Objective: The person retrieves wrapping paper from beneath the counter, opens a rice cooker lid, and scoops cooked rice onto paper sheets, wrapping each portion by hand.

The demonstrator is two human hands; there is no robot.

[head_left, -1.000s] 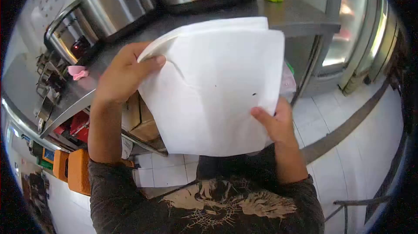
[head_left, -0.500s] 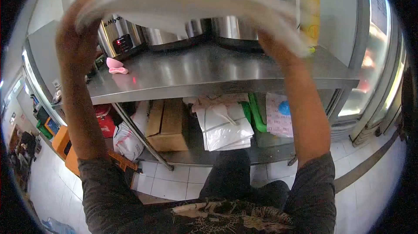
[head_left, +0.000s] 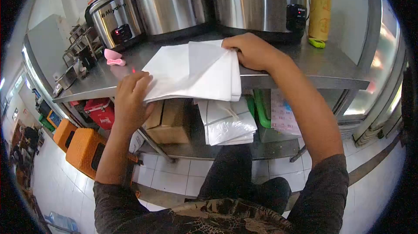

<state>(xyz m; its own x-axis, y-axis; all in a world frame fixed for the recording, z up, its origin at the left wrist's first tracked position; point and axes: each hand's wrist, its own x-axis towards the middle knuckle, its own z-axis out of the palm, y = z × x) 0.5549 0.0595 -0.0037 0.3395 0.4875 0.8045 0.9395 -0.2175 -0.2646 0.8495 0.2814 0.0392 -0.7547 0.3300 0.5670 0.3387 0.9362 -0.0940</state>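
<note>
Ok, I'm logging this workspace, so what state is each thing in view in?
White sheets: stacked, one partly folded over
Right hand: pinching the sheets' far corner
Left hand: at the sheets' left edge, grip unclear
Left cooker: red light lit
Right cooker: red light lit
Yellow roll: upright
Plastic packs: stacked flat
Cardboard box: top hidden, cannot tell
</note>
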